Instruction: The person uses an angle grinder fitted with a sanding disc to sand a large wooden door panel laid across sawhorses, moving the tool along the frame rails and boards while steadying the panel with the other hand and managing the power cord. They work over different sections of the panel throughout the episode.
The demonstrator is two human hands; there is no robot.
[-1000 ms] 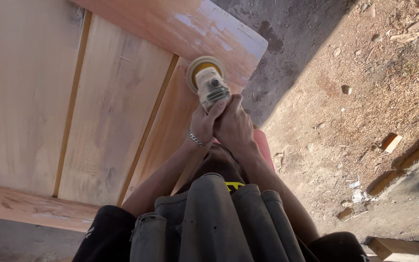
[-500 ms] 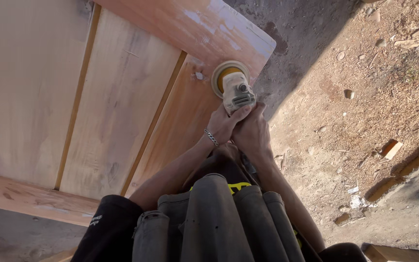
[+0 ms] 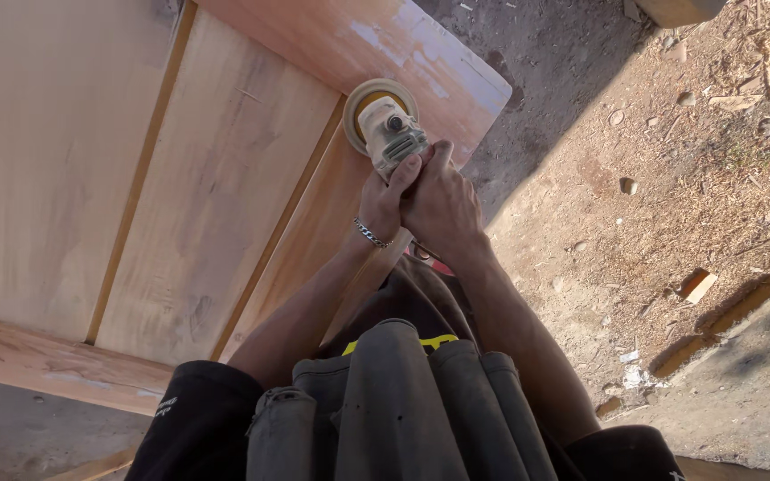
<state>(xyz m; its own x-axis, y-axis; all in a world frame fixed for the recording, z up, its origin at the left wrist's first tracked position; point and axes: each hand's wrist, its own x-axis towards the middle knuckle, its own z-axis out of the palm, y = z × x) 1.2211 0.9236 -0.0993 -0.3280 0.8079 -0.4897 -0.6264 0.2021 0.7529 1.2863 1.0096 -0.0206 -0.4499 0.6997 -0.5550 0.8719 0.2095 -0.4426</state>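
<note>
A dusty power sander (image 3: 385,125) with a round yellow pad rests on the near-right part of a large panel of pale wooden boards (image 3: 135,169). My left hand (image 3: 387,200), with a metal bracelet at the wrist, wraps the sander's body from the left. Against it, my right hand (image 3: 445,203) grips the same body from the right. The pad sits close to the panel's reddish end board (image 3: 376,36).
Bare dirt (image 3: 652,160) strewn with sawdust, wood chips and small offcuts lies right of the panel. A short wood block (image 3: 697,285) lies at the right. A wooden rail (image 3: 55,365) runs along the panel's near edge. A dark padded garment covers my front.
The sander and both hands have travelled along the panel toward its reddish end board, moving right and up in view. Both hands kept their grip.
</note>
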